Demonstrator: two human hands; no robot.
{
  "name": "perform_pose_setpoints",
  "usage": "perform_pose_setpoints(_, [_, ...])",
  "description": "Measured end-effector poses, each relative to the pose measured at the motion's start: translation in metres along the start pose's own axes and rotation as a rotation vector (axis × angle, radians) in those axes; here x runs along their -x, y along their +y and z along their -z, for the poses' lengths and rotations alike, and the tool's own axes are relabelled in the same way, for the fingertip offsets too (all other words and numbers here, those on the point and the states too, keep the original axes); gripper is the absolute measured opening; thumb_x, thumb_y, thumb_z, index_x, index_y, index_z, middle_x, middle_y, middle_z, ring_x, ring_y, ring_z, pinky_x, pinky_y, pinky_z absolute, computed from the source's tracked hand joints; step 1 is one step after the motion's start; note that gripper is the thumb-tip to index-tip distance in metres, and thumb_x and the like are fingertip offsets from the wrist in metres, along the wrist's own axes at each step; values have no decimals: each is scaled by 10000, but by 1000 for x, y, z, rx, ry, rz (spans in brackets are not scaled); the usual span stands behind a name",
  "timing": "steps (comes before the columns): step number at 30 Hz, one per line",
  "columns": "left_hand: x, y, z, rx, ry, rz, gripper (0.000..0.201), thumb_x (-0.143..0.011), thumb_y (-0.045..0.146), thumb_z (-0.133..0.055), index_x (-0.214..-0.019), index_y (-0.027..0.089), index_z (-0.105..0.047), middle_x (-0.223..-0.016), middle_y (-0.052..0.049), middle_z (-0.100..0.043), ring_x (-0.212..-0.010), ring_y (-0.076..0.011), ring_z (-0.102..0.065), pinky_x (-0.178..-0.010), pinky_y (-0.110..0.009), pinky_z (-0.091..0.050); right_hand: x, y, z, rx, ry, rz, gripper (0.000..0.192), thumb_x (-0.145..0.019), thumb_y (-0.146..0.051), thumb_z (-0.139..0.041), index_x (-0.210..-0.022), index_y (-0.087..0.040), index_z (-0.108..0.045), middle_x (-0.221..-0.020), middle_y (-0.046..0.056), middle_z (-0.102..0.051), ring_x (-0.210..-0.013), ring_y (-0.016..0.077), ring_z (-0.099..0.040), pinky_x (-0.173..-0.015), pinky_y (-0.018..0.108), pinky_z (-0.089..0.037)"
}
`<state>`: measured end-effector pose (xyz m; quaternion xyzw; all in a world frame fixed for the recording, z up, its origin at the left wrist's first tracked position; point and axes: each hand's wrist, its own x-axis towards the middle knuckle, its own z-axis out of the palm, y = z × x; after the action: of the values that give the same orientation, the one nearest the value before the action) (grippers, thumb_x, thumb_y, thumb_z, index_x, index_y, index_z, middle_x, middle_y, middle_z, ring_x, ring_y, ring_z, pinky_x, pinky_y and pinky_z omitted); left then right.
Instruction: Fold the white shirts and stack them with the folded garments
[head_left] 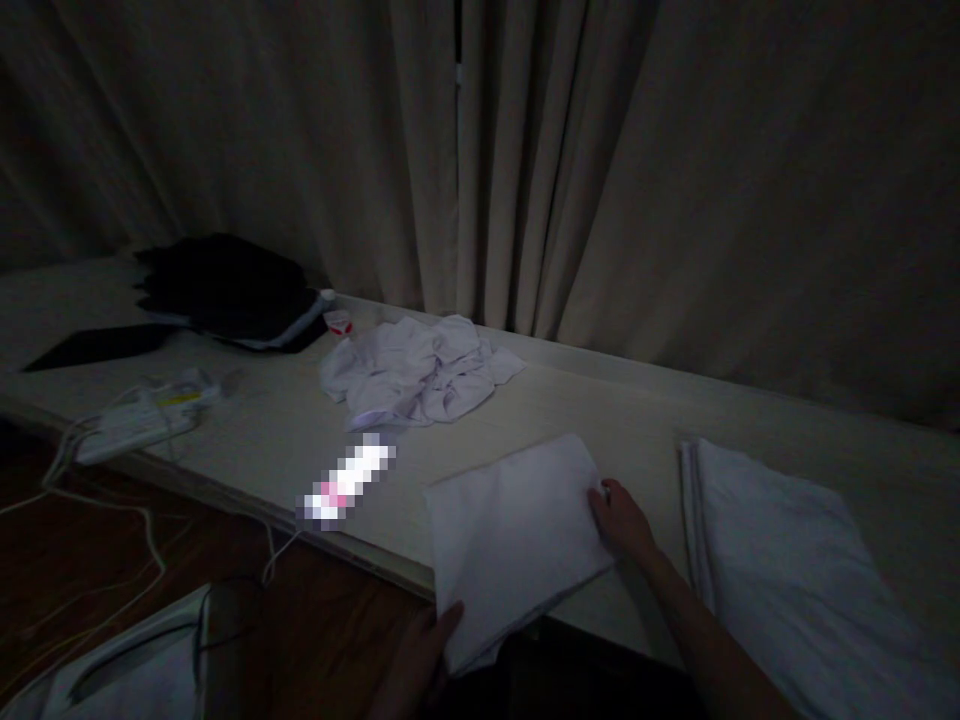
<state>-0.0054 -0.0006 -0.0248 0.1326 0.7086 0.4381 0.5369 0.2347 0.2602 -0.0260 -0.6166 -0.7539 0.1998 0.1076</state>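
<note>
Our left hand (433, 636) and right hand (622, 520) pinch one cloth (517, 545), right of one heap (420, 370), nearer us. We count one white stack (795, 560) farther right of heap, one black pile (225, 285) left.

Gripping a folded white cloth (517, 550) with the left hand (431, 640) at the edge towards half past 7, and with the right hand (621, 520) at the edge towards half past 2. Facing curtains (510, 150) at 12 o'clock. Counting outward from that cloth, having on a pale tabletop (637, 430) a crumpled white cloth (424, 370) at 11, a folded light cloth (795, 560) at 3, and a dark heap (225, 280) towards half past 10.
</note>
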Motion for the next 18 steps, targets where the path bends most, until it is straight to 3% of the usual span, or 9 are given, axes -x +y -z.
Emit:
perform_pose_setpoints(3, [0, -4, 0, 105, -65, -80, 744, -533, 701, -657, -989, 114, -657, -805, -112, -727, -742, -250, -678, -662, -347, -552, -6, -9, 1, 57, -9, -13, 518, -901, -461, -306, -1218, -95, -488, -1096, 178, -631, -976, 253, -614, -824, 353, -449])
perform_pose_setpoints(5, [3, -6, 1, 100, -44, -127, 691, -537, 664, -680, -980, 134, -673, -939, -122, -732, -897, -286, -669, -796, -385, -543, -6, -21, 3, 123, 76, 30, 505, -898, -412, -324, -1242, -76, -478, -1143, 206, -601, -1054, 285, -573, -894, 394, -417])
perform_pose_setpoints(8, [9, -6, 0, 102, 19, -155, 666, -545, 641, -688, -992, 148, -668, -1061, -132, -710, -1012, -301, -637, -884, -398, -520, 4, -62, -4, 159, 195, 280, 485, -905, -348, -315, -1255, -62, -493, -1225, 204, -565, -1162, 291, -500, -1003, 420, -355])
perform_pose_setpoints(11, [11, -10, -3, 149, 12, -95, 714, -557, 640, -684, -1069, 146, -621, -1066, -153, -702, -973, -293, -655, -826, -402, -552, 24, -127, -32, 97, 56, 609, 484, -915, -350, -330, -1267, -69, -509, -1320, 176, -525, -1263, 268, -426, -1086, 416, -294])
perform_pose_setpoints(13, [8, -17, -5, 177, -35, -50, 762, -555, 657, -673, -1098, 129, -594, -1026, -172, -708, -923, -298, -671, -776, -408, -568, 40, -171, -58, 61, -73, 752, 494, -922, -358, -340, -1319, -93, -466, -1407, 151, -449, -1330, 261, -350, -1120, 435, -249])
perform_pose_setpoints(16, [-4, -30, 0, 131, -124, -45, 744, -551, 688, -648, -1029, 118, -627, -1006, -188, -711, -933, -325, -668, -799, -432, -562, 59, -218, -92, 36, -209, 842, 536, -917, -393, -376, -1368, -105, -402, -1446, 139, -402, -1365, 257, -295, -1146, 447, -192])
perform_pose_setpoints(18, [-13, -37, 6, 39, -87, -66, 682, -580, 685, -616, -980, 134, -651, -1015, -182, -713, -972, -333, -659, -853, -442, -544, 64, -235, -105, 22, -228, 850, 579, -916, -423, -380, -1392, -94, -357, -1463, 148, -372, -1379, 253, -265, -1155, 444, -164])
